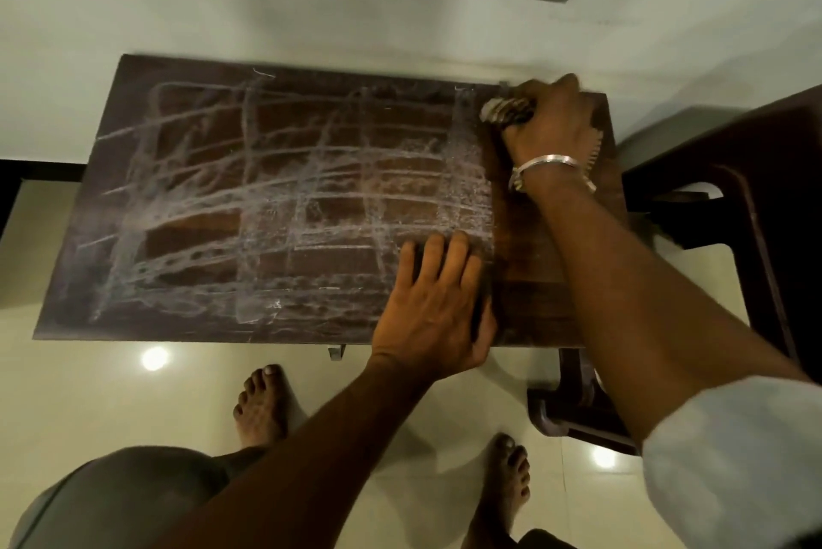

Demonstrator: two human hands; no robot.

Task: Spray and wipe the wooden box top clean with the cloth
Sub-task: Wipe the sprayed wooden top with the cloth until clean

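Two bare hands rest on a dark wooden box top (187, 174) that stands against a pale wall and is crossed with whitish streaks. At its far right corner the right hand (549, 125), fingers curled tight, presses a bunched cloth (505, 111) to the wood. By the near edge, the left hand (438, 304) lies flat, fingers spread, holding nothing.

My wooden box top (311, 201) is dark brown, crossed by a whitish grid of chalky streaks. Right of the streaks, plain brown grain shows under my bunched grey-and-tan cloth (505, 112). A silver bracelet (549, 168) rings my wrist there.
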